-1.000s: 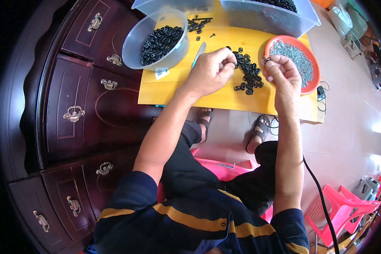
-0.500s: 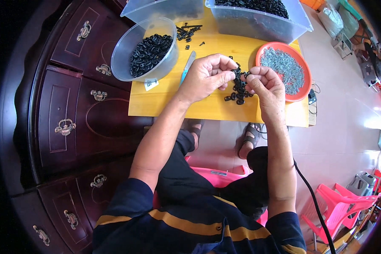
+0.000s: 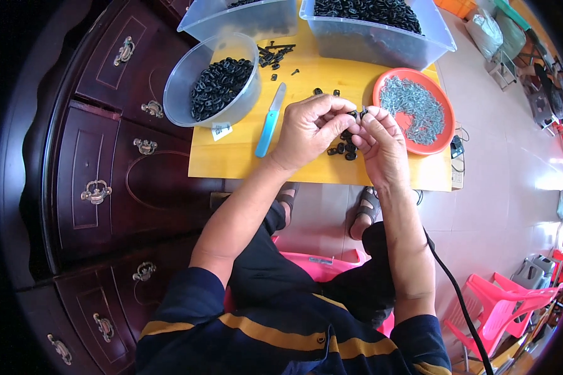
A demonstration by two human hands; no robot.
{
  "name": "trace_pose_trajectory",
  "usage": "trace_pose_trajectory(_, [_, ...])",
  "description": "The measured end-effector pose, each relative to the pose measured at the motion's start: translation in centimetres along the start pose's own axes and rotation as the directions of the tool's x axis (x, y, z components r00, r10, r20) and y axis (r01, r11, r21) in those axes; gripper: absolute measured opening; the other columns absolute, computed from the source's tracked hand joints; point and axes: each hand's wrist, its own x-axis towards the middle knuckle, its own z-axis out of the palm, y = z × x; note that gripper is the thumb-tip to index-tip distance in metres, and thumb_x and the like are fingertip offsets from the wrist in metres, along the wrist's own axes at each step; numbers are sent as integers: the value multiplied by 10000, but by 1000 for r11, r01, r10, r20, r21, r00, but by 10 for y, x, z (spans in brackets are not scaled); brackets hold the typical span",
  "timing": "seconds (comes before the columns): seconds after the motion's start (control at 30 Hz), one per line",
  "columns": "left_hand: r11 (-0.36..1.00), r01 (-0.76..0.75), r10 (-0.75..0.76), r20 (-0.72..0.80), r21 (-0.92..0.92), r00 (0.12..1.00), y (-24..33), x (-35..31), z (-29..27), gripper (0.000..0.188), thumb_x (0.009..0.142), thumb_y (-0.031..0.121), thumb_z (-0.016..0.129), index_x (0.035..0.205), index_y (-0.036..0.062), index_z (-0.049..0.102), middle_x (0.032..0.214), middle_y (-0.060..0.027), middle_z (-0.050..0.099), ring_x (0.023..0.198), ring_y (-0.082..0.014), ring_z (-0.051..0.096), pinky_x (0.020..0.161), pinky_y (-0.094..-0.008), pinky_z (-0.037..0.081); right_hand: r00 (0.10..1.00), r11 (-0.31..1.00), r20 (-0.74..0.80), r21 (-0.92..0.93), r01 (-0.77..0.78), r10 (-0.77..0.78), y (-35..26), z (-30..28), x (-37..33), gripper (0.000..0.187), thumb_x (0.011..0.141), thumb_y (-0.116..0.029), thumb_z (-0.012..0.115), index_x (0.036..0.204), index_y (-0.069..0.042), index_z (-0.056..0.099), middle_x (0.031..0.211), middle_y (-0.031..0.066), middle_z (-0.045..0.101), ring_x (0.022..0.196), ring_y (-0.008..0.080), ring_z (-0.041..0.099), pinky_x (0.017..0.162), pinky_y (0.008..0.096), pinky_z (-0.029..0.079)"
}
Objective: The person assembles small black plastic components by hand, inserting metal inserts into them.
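Above the yellow table (image 3: 231, 159), my left hand (image 3: 311, 130) pinches a small black plastic piece (image 3: 354, 114) between thumb and fingertips. My right hand (image 3: 383, 142) meets it there, its thumb and forefinger closed on something small and dark that the fingers mostly cover. Under and between the hands lies a loose pile of black plastic pieces (image 3: 350, 150), partly hidden by them. To the right, an orange-red bowl (image 3: 413, 150) holds many small silver screws (image 3: 426, 103). A knife with a light blue handle (image 3: 267, 133) lies left of my left hand.
A round clear tub (image 3: 180, 94) of black pieces stands at the left. Two clear bins (image 3: 381, 44) (image 3: 231, 22) are at the far edge, with black screws and bits (image 3: 275, 56) before them. Dark wooden drawers (image 3: 150, 162) border the left; pink chairs (image 3: 494, 306) stand right.
Both hands have come closer together, the right moving slightly left, and their fingertips now meet. More of the knife shows. The view has shifted a little.
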Motion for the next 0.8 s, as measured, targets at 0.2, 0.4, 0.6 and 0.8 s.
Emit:
trace_pose_trajectory(0.2, [954, -130, 120, 53, 269, 991, 5, 2, -2, 215, 853, -73, 692, 1064, -34, 675, 953, -75, 689, 861, -125, 706, 731, -234, 559, 1000, 998, -24, 57, 16, -14, 1, 0, 1, 130, 962, -97, 621, 1088, -68, 603, 947, 41, 678, 831, 126, 675, 722, 258, 570])
trace_pose_trajectory(0.4, [996, -41, 44, -44, 78, 998, -5, -1, 4, 240, 838, -77, 649, 1059, 15, 675, 832, -11, 650, 730, -55, 653, 621, -203, 521, 999, 1000, -28, 11, 17, -17, 0, 5, -2, 136, 956, -90, 621, 1087, -71, 593, 947, 40, 667, 840, 131, 669, 737, 266, 556])
trace_pose_trajectory(0.6, [999, -48, 48, -101, 1, 994, -1, -1, 6, 191, 873, -67, 579, 1031, -2, 664, 847, 5, 602, 682, -23, 555, 598, -176, 454, 999, 1000, -36, 2, 7, -7, -2, 7, -3, 144, 955, -90, 623, 1093, -67, 587, 984, 75, 694, 858, 152, 690, 738, 264, 553])
trace_pose_trajectory(0.8, [998, -64, 64, -14, 19, 998, -5, 0, -1, 155, 878, -54, 582, 993, -3, 673, 865, 6, 606, 694, -25, 558, 600, -181, 449, 998, 1000, -58, 5, 9, -8, -6, 3, 0, 151, 952, -92, 632, 1095, -74, 589, 982, 81, 699, 859, 159, 693, 738, 266, 553])
